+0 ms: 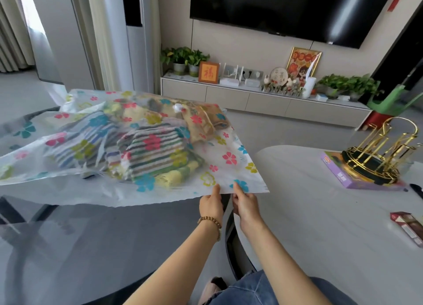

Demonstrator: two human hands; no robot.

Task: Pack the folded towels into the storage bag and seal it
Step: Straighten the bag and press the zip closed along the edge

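Observation:
A clear storage bag (pixel 231 167) printed with coloured flowers lies across the dark glass table (pixel 68 236). Several folded towels (pixel 155 151), striped and yellow, show through the plastic inside it. My left hand (pixel 211 204) and my right hand (pixel 243 204) sit side by side at the bag's near right edge, both pinching that edge between thumb and fingers. A white valve (pixel 178 107) sits on the bag's far side. The bag's left end runs out of view.
A white marble table (pixel 320 224) stands at the right, carrying a gold wire rack (pixel 375 158) on a purple box (pixel 357 178) and a red and white carton (pixel 409 229). A TV cabinet with plants and frames lines the far wall.

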